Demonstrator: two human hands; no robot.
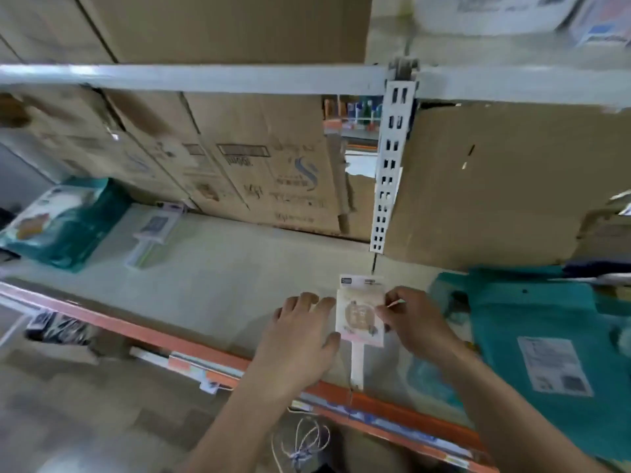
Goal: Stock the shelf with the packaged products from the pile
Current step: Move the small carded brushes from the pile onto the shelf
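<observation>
A flat carded pack (358, 315) is seen lying on the beige shelf (239, 285), near its front edge and just in front of the white slotted upright (389, 165). Its narrow white lower part is pointed toward the orange front rail (153, 332). The pack's right edge is pinched by the curled fingers of the right grip (413, 322), so this grip is clenched on the pack. The left grip (304, 332) is laid palm down on the shelf just beside the pack's left edge, its fingers relaxed and slightly spread. Its thumb is seen touching the pack's lower left corner, and nothing is grasped by it.

A second pack of similar shape (153, 233) is lying well apart to the left, farther back on the same shelf. A teal bag (68, 223) is set near it at the far left. Teal packages (546, 336) are piled on the shelf just to the right of the right grip. Worn cardboard boxes (273, 165) are lined up along the back of the shelf, under a grey shelf beam (205, 78). Loose cords (304, 442) are seen below the rail. The print on the pack is too blurred to be read.
</observation>
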